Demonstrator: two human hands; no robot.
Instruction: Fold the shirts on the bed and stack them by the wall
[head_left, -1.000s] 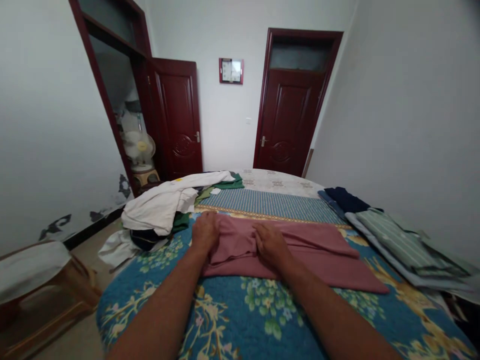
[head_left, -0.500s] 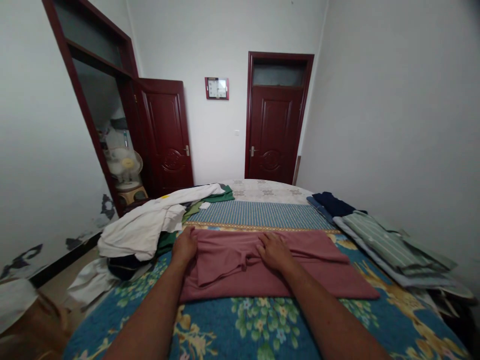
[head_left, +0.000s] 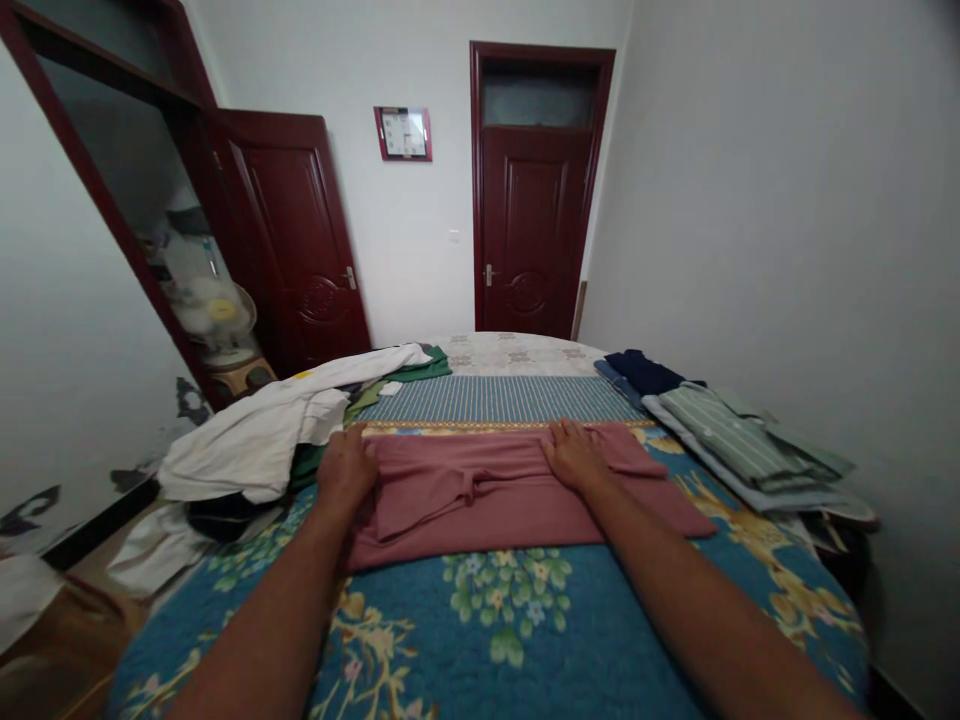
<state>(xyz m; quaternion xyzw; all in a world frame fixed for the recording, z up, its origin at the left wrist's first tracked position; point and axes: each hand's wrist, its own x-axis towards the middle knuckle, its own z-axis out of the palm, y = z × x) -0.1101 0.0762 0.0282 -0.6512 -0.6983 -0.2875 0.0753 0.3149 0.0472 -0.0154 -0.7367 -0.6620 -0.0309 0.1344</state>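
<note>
My left hand [head_left: 347,468] lies loosely curled at one end of a folded pink garment [head_left: 465,490], apparently gripping nothing, though its fingertips are hard to see. My right hand [head_left: 576,456], half open, presses the far edge. The garment lies on a blue floral cloth [head_left: 517,640] between clothing piles.

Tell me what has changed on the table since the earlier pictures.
The right hand has moved rightward along the pink garment. The left hand stays at its left end. The white clothes and the striped green garment lie as they were.
</note>
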